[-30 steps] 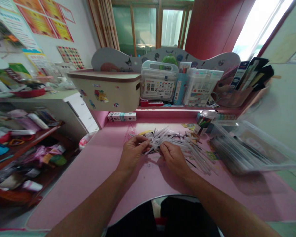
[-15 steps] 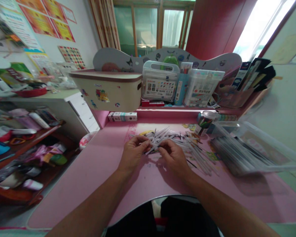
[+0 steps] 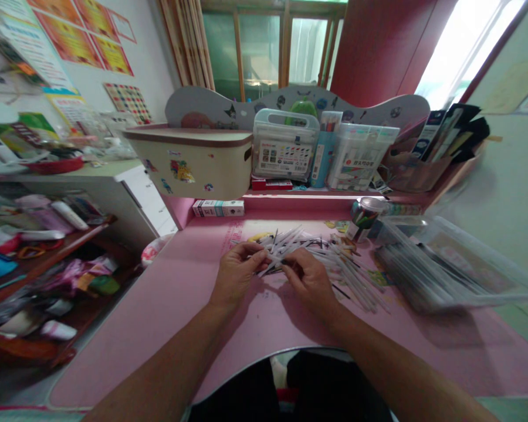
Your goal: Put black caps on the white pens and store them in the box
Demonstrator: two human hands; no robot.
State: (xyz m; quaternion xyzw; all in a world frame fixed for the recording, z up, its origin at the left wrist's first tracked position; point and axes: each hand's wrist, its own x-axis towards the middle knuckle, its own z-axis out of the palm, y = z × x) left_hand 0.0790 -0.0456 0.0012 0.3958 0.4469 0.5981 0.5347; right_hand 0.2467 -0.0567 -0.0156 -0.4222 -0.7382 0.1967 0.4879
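Seemingly light, stiff and slippery, the thin white pens (image 3: 338, 261) lie heaped on the pink counter (image 3: 171, 305); left hand (image 3: 236, 274) and right hand (image 3: 311, 282) have fingers pinched on a few at mid-barrel, the surest hold

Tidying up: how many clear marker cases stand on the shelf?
2: one marker case with a handle beside the cream box, the other right of the blue tube. More may be hidden.
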